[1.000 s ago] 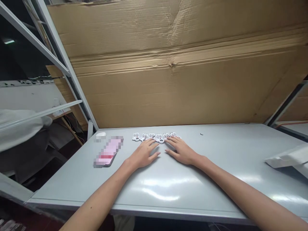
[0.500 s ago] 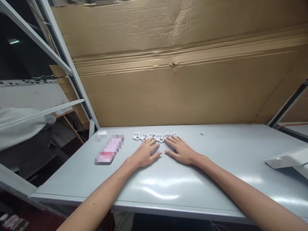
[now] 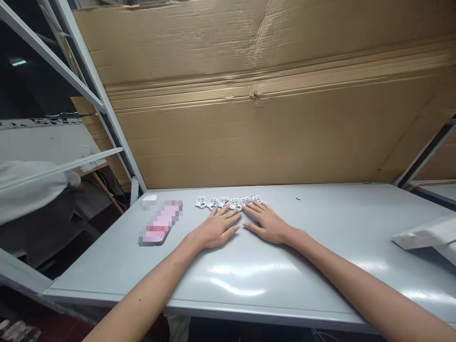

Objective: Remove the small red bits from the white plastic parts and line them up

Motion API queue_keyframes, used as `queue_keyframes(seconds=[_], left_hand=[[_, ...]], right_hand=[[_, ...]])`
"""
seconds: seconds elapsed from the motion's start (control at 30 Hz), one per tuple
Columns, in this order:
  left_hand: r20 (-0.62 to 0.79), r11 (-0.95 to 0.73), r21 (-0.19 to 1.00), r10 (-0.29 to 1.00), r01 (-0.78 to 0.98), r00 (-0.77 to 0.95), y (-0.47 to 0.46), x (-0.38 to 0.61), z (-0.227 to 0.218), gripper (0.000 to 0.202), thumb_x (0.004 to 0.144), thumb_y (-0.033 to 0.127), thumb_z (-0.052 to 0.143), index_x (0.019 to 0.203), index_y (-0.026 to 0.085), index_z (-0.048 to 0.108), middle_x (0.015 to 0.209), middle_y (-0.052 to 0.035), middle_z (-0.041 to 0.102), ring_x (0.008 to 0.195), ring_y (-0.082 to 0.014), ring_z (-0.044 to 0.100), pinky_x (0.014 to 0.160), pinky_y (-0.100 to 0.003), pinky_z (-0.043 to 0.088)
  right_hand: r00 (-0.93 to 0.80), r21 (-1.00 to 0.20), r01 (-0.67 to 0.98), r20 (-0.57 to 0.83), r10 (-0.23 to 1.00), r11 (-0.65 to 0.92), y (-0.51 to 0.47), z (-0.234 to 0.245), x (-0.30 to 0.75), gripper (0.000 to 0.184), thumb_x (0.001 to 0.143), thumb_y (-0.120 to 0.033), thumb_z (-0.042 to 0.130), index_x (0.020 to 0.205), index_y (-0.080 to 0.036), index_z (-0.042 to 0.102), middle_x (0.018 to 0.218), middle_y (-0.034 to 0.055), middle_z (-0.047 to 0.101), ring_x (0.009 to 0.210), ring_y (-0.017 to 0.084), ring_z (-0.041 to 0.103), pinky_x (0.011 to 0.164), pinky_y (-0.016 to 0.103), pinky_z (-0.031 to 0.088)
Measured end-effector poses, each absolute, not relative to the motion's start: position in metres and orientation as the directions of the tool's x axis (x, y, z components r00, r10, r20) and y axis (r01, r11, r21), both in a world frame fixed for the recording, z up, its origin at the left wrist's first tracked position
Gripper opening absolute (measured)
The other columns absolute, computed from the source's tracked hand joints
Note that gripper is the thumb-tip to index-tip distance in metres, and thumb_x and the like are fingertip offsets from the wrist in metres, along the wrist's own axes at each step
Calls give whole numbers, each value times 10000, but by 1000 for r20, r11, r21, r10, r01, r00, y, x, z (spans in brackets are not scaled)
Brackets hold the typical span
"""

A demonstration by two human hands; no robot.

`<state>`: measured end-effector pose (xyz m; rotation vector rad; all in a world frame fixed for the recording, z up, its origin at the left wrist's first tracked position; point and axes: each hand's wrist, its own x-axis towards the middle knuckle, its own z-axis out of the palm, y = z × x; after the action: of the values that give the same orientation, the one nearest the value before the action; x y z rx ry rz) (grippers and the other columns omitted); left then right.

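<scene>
Several small white flat pieces with cut-outs and dark marks (image 3: 201, 202) lie in a row near the back of the grey tabletop (image 3: 320, 266); their exact kind is too small to make out. My left hand (image 3: 219, 228) rests palm down, fingers spread, with its fingertips at the near edge of the middle pieces. Beside it, my right hand (image 3: 267, 222) also lies flat with its fingers out, the tips covering part of the pieces at the row's right end. Neither hand grips anything.
A phone with a pink, blurred-out screen (image 3: 162, 223) lies on the left, a small white case (image 3: 150, 198) behind it. A thin black bit (image 3: 298, 198) sits at back right. White folded material (image 3: 427, 232) is at the right edge. Cardboard (image 3: 249, 142) walls the back.
My left fingers have shifted slightly, the forefinger reaching further right along the row. My right hand stays nearly in place. The view has moved a little.
</scene>
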<state>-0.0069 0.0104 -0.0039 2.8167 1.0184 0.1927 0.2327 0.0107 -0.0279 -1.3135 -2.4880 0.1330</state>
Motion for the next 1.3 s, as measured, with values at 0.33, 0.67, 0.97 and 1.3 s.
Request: queue_keyframes(seconds=[0.33,0.67,0.97,1.3], left_hand=[[145,-766,135,643,629,752,11,-7,-4,516,1038,491,318,1484,247,405,1569,-72,353,1485,-306,210,1199,-563,124],[255,-807,218,591,550,765,5,-15,14,348,1001,395,441,1237,221,630,1270,-88,637,1164,-254,598,1014,-373,461],[141,-770,203,634,604,760,2,-14,3,498,979,519,436,1369,227,536,1430,-94,532,1310,-303,502,1055,-398,431],[149,-771,190,635,608,758,-1,-14,8,460,961,499,470,1317,222,557,1381,-84,576,1270,-298,542,1012,-372,458]], right_hand=[[-514,-202,787,309,800,583,10,-27,231,646,972,-573,369,1459,-159,465,1513,140,451,1433,353,322,1172,553,249],[-622,-245,677,312,718,694,-13,-8,229,412,987,-420,428,1282,-198,610,1302,149,620,1178,310,578,979,480,489],[-612,-211,732,216,761,648,-20,-6,226,460,995,-471,378,1307,-206,588,1337,139,598,1267,326,507,1055,499,414],[-603,-197,737,240,761,646,-17,-13,228,522,990,-532,329,1328,-223,579,1352,136,590,1283,337,498,1065,506,409]])
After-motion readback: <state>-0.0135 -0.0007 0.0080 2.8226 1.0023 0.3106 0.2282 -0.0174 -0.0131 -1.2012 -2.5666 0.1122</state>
